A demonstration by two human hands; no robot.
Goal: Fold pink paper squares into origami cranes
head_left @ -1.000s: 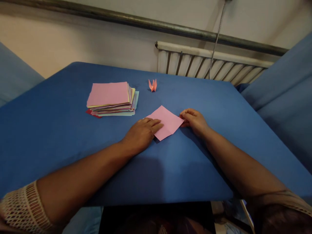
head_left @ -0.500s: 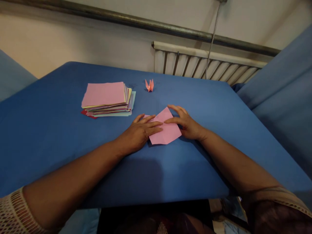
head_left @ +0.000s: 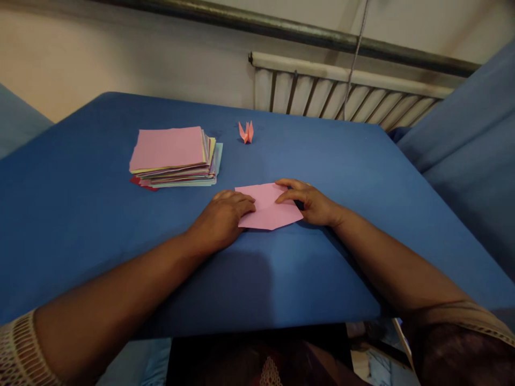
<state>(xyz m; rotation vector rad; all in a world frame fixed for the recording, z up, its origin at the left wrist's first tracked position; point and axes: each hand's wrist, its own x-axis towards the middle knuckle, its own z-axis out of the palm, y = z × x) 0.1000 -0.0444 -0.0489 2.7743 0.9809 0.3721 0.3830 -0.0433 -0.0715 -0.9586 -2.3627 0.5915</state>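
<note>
A creased sheet of pink paper (head_left: 267,209) lies between my hands, just above the blue tabletop. My left hand (head_left: 226,216) grips its left edge, fingers on top and the thumb hidden beneath. At the right edge, my right hand (head_left: 311,202) holds the sheet between the fingers on top and a thumb mostly out of sight. Beyond the paper stands a small folded pink origami piece (head_left: 246,133) with pointed tips. To the left of it sits a thick stack of coloured paper (head_left: 169,150), a pink sheet uppermost.
The blue-covered table (head_left: 322,279) reaches to a wall with a white radiator (head_left: 306,88) and a metal pipe (head_left: 281,29). A cord (head_left: 354,59) hangs before the radiator. Blue curtains (head_left: 475,112) flank the table. A red sheet (head_left: 142,184) pokes out under the stack.
The pink sheet has opened flatter and wider, its peaked upper edge now nearly straight. My left fingers have drawn back to the left off its middle. The view has shifted slightly.
</note>
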